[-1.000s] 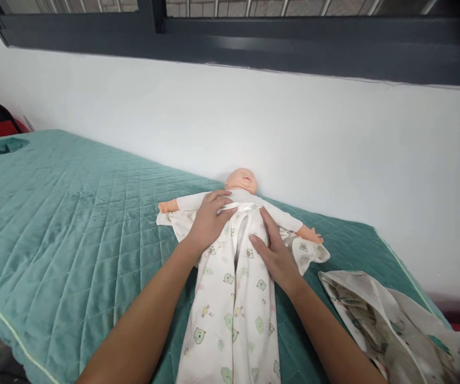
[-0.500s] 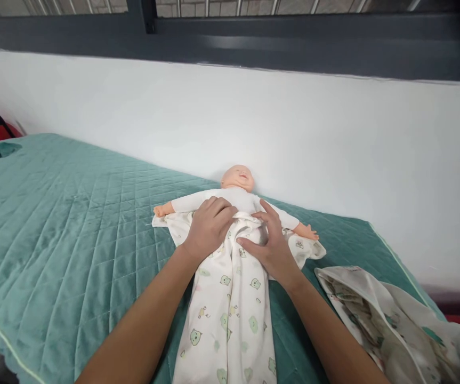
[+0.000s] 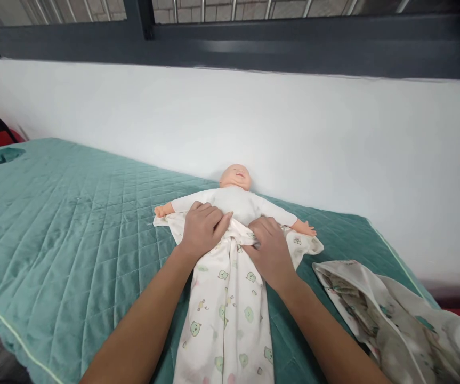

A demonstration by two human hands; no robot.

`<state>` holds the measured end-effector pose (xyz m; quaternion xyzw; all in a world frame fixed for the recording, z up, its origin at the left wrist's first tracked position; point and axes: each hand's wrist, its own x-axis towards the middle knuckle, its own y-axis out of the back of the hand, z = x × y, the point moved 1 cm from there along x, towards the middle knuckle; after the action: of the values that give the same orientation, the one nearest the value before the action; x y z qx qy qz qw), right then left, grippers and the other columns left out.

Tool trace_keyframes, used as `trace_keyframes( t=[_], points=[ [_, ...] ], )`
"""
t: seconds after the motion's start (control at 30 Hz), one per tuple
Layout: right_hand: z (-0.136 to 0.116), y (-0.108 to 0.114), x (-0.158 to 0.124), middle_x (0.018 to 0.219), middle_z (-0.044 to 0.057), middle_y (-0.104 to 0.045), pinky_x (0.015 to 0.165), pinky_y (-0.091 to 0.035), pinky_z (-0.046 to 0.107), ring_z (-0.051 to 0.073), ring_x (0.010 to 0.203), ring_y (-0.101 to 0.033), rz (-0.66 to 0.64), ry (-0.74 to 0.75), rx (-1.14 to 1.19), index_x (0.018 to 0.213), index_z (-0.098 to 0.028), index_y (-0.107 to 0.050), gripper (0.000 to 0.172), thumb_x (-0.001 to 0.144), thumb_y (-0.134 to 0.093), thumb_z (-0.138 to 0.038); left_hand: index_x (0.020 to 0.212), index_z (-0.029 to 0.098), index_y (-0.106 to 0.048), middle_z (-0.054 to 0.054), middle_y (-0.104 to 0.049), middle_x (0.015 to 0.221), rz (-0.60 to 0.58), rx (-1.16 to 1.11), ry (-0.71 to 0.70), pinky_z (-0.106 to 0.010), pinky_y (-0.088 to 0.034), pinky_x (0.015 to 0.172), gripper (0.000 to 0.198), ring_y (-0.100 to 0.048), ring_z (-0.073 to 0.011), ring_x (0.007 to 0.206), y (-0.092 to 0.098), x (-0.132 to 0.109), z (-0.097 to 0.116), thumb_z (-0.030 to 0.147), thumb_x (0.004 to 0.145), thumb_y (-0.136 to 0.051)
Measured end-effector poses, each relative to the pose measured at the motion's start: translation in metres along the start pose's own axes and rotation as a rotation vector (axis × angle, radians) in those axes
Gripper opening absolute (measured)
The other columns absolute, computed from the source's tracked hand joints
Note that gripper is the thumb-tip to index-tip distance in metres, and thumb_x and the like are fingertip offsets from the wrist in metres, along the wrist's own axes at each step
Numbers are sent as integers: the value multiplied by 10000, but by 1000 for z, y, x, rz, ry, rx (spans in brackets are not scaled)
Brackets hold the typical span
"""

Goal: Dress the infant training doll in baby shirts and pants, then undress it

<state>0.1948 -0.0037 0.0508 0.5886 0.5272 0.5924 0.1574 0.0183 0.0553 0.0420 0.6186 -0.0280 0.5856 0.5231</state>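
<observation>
A baby doll lies on its back, arms spread, its torso and upper arms white. White baby pants with green animal prints cover its lower body. My left hand is closed on the waistband at the doll's left-of-picture side. On the other side, my right hand pinches the same waistband between thumb and fingers. Under the doll's arms spreads a matching printed baby top, partly hidden by the doll and my hands. The feet end of the pants runs out of view.
A green quilted cover lies under everything, with a round hole at far left. Crumpled printed cloth lies at the right. Behind the doll's head stands a white wall below a dark window frame.
My right hand has closed from a spread grasp onto the waistband and come slightly nearer to me. My left hand has shifted slightly left, its thumb now along the waistband.
</observation>
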Motion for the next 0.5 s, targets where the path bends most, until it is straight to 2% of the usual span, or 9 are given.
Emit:
trace_keyframes(
  t=[0.1,0.27,0.37,0.43,0.5],
  points=[
    [3,2,0,843,40,-598,827,-380,399,259,897,-509,-29,21,-87,812,-228,-535,84,840,-612,-210,566,212,-362,14,-434,532,34,-19,91,-359,-304,677,437,-434,-153,588,5,-12,-6,339,983,-404],
    [8,4,-2,860,44,-640,827,-366,384,251,885,-539,-44,58,-140,854,-217,-586,20,854,-600,-231,535,206,-313,29,-376,495,-6,-136,420,-329,-316,655,485,-379,-140,538,23,-47,-10,389,974,-407],
    [9,4,-4,866,52,-648,829,-363,376,254,892,-546,-45,65,-163,858,-212,-601,28,856,-586,-236,602,207,-468,28,-481,552,-96,-235,546,-313,-348,684,420,-453,-145,593,35,-67,-1,422,961,-432],
    [10,4,-5,873,56,-655,830,-362,373,257,905,-553,-48,56,-164,867,-208,-608,44,856,-578,-238,778,218,-594,23,-592,687,-158,-333,600,-302,-383,706,303,-524,-153,675,41,-75,6,454,934,-487],
    [10,5,-5,896,61,-665,836,-362,370,261,928,-558,-57,47,-159,885,-202,-616,64,853,-571,-234,922,225,-622,10,-639,819,-194,-386,623,-299,-411,727,272,-561,-165,758,43,-79,12,486,897,-549]
  ],
)
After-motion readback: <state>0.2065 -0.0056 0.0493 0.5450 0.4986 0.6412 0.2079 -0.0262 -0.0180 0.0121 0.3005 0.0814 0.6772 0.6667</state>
